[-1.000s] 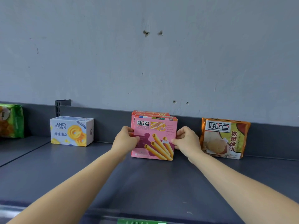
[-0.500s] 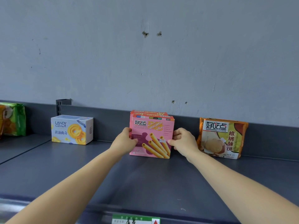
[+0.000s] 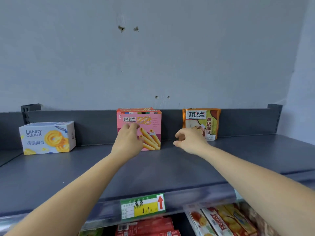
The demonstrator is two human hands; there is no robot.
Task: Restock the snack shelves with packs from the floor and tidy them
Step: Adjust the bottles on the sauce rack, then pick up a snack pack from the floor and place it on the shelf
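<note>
You face a pale grey-blue painted wall [image 3: 170, 57], lit evenly and softly. Note two pairs of small drill holes in it: an upper pair [image 3: 121, 28] and a lower pair [image 3: 156, 97]. Below the wall runs a dark grey metal shelf [image 3: 170, 167] with a low back panel [image 3: 95, 126]. A slotted upright [image 3: 25, 110] stands at each end. A green-and-yellow price label [image 3: 142, 206] sits on the front rail [image 3: 204, 191].

Head-worn view, close before shelf [image 3: 170, 169]

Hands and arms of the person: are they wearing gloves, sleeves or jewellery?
Nothing worn shows. The left hand and right hand are bare: no gloves, rings or watch. The left forearm and right forearm are uncovered, with no sleeve edge in view.
</note>
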